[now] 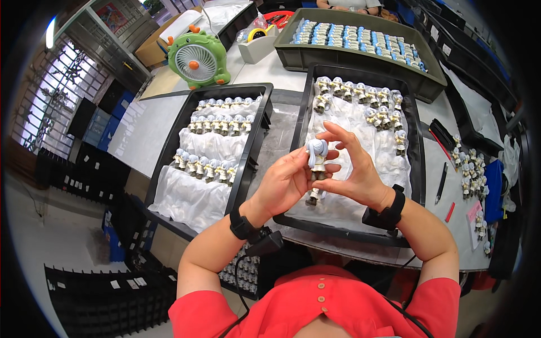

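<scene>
Both my hands meet over the right-hand tray, round a small figurine [317,158] with long pale-blue hair and a white outfit. My left hand [286,181] pinches it from the left side. Curved about its other side, my right hand [360,174] has its index finger by the head and its thumb by the feet. Just below the fingers shows part of a second figurine [313,197]; whether it lies in the tray or is held is unclear. The black right-hand tray [418,169] has a white wrinkled liner and similar figurines along its far and right sides.
Another black tray [248,169] at left holds rows of figurines. A green fan [194,62] and a dark green crate [360,59] of blue-white figures stand behind. Loose figurines [472,174], a black pen [441,183] and a red stick [449,212] lie at right. A person [349,4] sits beyond.
</scene>
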A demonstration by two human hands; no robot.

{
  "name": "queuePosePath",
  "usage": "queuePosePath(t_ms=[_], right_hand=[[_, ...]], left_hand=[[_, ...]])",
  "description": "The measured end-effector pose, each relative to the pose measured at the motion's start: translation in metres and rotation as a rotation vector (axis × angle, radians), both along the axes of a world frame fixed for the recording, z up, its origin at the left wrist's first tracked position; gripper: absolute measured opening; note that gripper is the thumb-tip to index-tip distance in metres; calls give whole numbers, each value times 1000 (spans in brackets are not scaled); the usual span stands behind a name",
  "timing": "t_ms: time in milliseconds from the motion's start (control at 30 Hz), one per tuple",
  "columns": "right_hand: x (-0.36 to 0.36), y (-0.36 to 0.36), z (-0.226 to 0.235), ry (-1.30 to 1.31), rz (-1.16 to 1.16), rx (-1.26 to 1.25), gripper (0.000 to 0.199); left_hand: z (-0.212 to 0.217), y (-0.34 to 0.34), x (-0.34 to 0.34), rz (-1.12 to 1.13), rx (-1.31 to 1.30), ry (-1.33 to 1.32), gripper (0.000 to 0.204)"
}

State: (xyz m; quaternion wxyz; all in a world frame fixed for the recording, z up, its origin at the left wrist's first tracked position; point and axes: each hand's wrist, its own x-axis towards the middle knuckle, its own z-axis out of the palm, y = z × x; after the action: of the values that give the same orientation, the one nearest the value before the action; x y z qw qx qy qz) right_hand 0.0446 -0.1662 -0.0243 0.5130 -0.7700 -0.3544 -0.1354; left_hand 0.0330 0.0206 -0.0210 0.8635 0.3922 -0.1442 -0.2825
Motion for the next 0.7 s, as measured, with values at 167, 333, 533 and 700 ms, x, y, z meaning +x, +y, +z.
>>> queuePosePath(t_ms=[167, 333, 533, 700], right_hand=[[-3, 4, 1, -112, -24, 30, 91], [-1, 7, -5, -264, -76, 39, 91], [-3, 5, -2, -258, -98, 24, 91], [-3, 4, -2, -174, -79, 22, 93]], left_hand=[[-1, 2, 2, 30, 72, -121, 50], [-1, 3, 1, 109, 147, -283, 47], [4, 3, 0, 118, 114, -222, 47], [3, 4, 4, 73, -2, -85, 47]])
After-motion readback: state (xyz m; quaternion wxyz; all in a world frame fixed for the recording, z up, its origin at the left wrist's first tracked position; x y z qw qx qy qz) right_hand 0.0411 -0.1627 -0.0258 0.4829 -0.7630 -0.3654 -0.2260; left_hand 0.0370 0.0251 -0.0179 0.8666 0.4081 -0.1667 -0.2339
